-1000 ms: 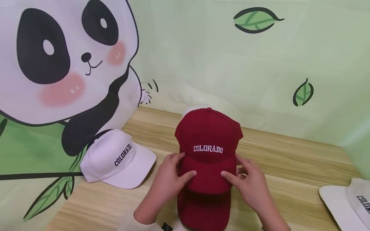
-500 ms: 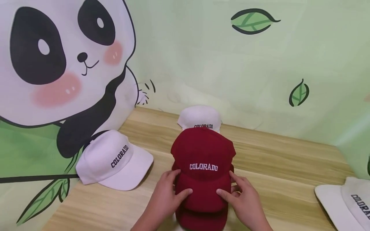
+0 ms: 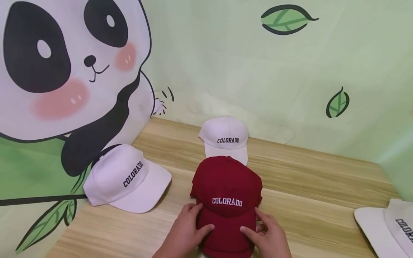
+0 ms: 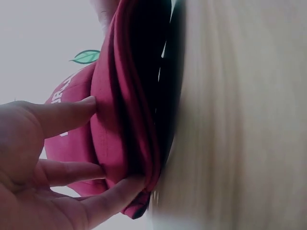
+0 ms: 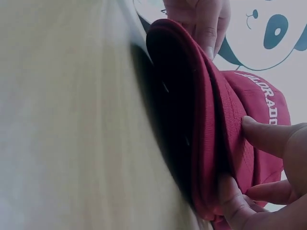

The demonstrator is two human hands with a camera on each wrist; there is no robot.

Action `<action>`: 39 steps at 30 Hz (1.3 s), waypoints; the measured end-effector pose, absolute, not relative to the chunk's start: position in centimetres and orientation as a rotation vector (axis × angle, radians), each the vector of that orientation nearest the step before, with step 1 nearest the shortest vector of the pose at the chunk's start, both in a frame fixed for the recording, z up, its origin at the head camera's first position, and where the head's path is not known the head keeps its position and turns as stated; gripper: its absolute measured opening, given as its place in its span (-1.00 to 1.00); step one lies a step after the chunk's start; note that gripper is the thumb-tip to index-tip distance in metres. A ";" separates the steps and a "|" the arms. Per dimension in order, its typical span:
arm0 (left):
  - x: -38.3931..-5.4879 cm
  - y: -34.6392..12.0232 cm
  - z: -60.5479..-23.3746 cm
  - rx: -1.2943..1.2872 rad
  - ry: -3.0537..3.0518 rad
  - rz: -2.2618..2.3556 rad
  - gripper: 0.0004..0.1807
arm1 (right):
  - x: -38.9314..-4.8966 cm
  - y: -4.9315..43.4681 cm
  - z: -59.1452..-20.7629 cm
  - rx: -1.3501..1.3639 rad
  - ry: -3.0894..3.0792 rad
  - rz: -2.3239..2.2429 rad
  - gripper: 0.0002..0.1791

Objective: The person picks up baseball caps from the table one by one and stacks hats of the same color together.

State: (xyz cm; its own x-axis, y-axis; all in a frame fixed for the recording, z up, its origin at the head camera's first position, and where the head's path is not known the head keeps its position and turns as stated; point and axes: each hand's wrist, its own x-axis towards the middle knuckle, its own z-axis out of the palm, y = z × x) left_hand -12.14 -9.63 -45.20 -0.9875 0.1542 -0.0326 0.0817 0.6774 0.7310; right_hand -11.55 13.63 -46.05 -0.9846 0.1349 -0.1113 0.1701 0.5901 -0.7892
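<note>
A dark red baseball cap lettered COLORADO sits over a second red cap, whose brim edge shows below the upper brim. My left hand pinches the upper brim's left side, thumb on top and fingers along its edge. On the opposite side my right hand holds the brim the same way. Both wrist views show the stacked brims close over the table, the lower one dark underneath; in the right wrist view the thumb presses on the upper brim.
Directly behind the red caps a white COLORADO cap stands on the wooden table. Another white cap lies to the left, and a third is cut off at the right edge. A panda-print backdrop closes off the back and left.
Both hands have drawn the upper red cap toward me and down, so its brim now covers most of the lower one. The white cap behind has come into full view.
</note>
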 end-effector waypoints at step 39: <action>-12.2 -9.4 -45.1 0.264 2.654 1.019 -0.27 | -9.8 14.3 -47.5 0.148 2.931 -1.103 -0.21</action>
